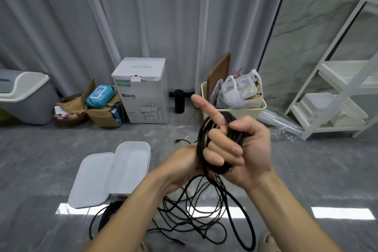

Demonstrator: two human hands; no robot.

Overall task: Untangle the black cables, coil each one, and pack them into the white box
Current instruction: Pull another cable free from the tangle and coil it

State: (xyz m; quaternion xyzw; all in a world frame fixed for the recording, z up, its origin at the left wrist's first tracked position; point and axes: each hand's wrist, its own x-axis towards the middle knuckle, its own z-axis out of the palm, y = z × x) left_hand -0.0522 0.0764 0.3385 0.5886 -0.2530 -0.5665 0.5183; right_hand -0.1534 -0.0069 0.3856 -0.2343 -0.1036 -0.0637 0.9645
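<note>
At centre frame, the right hand (239, 147) grips a coil (206, 149) of black cable: three fingers curled through the loops, thumb over the top, index finger pointing up and away. Left hand (184, 168) sits just behind and below the coil, against its lower strands; its fingers are hidden by the coil, so whether it pinches the cable or only steadies it I cannot tell.

From the coil's bottom, loose cable (204, 210) hangs to the floor and spreads in open, overlapping loops between the forearms. A second bundle (110, 213), already wound, lies on the floor just below the lid.

Handling, as judged: thin, light, limp cable; it holds no shape unless gripped, and loops will spring apart if the grip slackens. Sheath looks matt, not slippery. Best hold is across the whole stack of turns at one point, as the right hand has it, feeding slack with the other. Trailing loops may snag one another when drawn up.

White box (131, 170) stands open on the floor to the left, lid (90, 182) leaning against its near side. No cable seen inside it.

Beyond: carton (143, 92), bin (24, 98), cream basket (263, 108), shelf (337, 92), curtain.
</note>
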